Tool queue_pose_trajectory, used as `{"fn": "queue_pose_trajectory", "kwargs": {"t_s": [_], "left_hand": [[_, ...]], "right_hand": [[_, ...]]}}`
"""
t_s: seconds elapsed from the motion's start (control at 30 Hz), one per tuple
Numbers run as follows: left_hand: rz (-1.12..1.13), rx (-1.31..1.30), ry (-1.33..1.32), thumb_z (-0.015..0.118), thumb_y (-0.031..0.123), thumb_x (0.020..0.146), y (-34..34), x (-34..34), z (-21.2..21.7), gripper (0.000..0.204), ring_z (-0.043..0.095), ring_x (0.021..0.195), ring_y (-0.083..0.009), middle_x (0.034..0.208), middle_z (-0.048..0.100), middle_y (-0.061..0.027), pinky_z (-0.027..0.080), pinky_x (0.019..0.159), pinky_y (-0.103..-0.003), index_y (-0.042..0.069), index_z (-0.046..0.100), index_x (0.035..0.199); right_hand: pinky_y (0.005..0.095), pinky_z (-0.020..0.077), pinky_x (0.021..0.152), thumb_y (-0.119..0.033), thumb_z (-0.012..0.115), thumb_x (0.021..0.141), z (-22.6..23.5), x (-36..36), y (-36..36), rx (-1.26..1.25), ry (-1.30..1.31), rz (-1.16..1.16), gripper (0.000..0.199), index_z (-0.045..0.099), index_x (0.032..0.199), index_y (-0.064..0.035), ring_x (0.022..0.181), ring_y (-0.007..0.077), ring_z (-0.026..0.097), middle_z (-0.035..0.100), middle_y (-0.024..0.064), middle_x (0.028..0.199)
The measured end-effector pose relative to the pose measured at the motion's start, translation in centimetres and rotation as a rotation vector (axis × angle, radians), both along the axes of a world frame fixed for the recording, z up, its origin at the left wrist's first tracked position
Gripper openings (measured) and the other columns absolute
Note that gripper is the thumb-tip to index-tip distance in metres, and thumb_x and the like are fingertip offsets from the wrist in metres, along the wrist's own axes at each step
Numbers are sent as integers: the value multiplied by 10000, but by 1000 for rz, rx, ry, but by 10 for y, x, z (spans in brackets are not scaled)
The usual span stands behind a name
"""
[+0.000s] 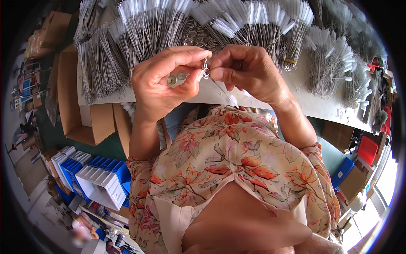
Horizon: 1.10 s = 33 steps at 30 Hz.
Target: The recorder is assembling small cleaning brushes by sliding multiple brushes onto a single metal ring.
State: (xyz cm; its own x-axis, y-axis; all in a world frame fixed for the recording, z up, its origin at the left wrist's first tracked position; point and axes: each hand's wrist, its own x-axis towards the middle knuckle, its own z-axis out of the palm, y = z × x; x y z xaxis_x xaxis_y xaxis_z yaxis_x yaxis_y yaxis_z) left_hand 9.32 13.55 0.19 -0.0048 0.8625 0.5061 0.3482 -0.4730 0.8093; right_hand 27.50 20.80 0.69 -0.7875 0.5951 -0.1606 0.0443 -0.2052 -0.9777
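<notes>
Over the table's near edge, my two hands meet at a small metal ring [206,73]. The thumb and forefinger of my left hand [158,80] pinch the ring. My right hand [253,70] closes its fingertips just beside it, at the upper end of a thin wire brush [221,89]. The brush's stem slants down to the right toward my floral top, and its looped end is partly hidden by my fingers. Beyond my hands lies a pile of loose metal rings [195,34]. A few small round metal pieces [172,79] show below my left fingers.
Dense bundles of wire brushes with white bristles [144,25] cover the far side of the pale table [203,94], with more bundles [334,55] to the right. An open cardboard box [80,122] stands at the left, near white and blue bins [101,186]. A red bin [368,150] is at right.
</notes>
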Motion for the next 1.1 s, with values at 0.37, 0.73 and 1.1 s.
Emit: {"fn": "queue_pose_trajectory", "kwargs": {"t_s": [0.37, 0.73, 1.1], "left_hand": [[-30, -136, -260, 518, -162, 741, -8, -12, -11, 287, 652, 809, -221, 974, 620, -166, 557, 685, -280, -73, 582, 1006], [28, -279, -385, 527, -125, 759, -12, -9, -9, 275, 649, 811, -214, 988, 608, -169, 547, 687, -256, -61, 579, 1022], [15, -175, -95, 533, -91, 781, -6, 1, 8, 187, 599, 756, -120, 1009, 552, -132, 527, 622, -196, -46, 606, 948]], "right_hand": [[364, 407, 804, -13, 496, 806, -2, 24, 177, 1638, -554, -63, 444, 547, 1198, -216, 854, 219, 574, 630, 86, 918], [376, 438, 762, -54, 482, 777, 6, 17, 217, 1619, -1258, -48, 536, 452, 1291, -200, 811, 259, 598, 640, 118, 910], [329, 502, 643, -63, 675, 741, -2, -4, -3, 756, 79, -85, 191, 628, 920, -14, 731, 239, 608, 623, 100, 821]]}}
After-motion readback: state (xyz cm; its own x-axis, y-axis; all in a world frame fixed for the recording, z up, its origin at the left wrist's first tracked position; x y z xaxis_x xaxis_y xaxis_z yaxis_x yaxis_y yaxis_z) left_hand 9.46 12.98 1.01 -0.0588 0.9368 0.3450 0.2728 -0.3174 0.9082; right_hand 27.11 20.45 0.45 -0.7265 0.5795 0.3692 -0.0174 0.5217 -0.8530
